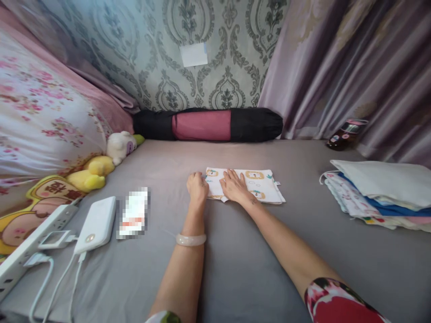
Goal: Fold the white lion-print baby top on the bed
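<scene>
A small white cloth (256,184) with yellow and green prints lies folded flat on the grey bed sheet (235,260). My right hand (235,186) rests flat on the cloth's left part, fingers stretched out. My left hand (197,187) is at the cloth's left edge with its fingers curled down onto that edge. A pale bangle (191,239) is on my left wrist.
A stack of folded clothes (380,195) sits at the right. A black and pink roll bag (208,124) lies against the wall. Plush toys (101,166), a white power bank (96,224), a power strip (30,242) with cables and a small packet (134,213) lie at the left. A bottle (345,134) stands by the curtain.
</scene>
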A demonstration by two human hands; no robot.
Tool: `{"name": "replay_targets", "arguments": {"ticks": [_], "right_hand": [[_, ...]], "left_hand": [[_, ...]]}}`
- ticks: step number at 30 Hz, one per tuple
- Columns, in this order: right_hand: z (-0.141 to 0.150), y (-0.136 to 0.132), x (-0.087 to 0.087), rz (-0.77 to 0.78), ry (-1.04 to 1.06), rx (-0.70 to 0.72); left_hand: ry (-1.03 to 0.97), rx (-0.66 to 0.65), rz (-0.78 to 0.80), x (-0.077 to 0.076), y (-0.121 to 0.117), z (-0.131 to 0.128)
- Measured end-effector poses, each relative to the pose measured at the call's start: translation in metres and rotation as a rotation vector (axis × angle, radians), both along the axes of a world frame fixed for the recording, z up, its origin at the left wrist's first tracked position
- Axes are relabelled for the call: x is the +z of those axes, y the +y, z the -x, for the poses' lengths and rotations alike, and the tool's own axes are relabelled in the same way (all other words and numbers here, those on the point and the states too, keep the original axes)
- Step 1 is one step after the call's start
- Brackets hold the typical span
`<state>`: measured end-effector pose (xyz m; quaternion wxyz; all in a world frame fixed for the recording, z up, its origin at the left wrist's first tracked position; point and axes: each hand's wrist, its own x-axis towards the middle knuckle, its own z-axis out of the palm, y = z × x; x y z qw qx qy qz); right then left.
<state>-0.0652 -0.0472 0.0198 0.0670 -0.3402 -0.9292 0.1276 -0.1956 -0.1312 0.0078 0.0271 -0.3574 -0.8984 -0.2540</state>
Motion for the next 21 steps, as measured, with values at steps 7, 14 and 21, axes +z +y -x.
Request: {"name": "replay_targets", "arguments": {"ticks": [7,14,21], "right_hand": [[0.024,-0.012,0.0,0.006,0.05,0.05],[0.03,-0.016,-0.01,-0.027,0.052,0.037],[0.031,-0.015,-0.009,-0.015,0.041,0.03]], "left_hand": [[-0.024,0.03,0.061,0.006,-0.002,0.004],[-0.023,0.053,0.054,0.006,-0.003,0.005],[-0.065,0.091,0.016,0.008,-0.004,0.007]]}}
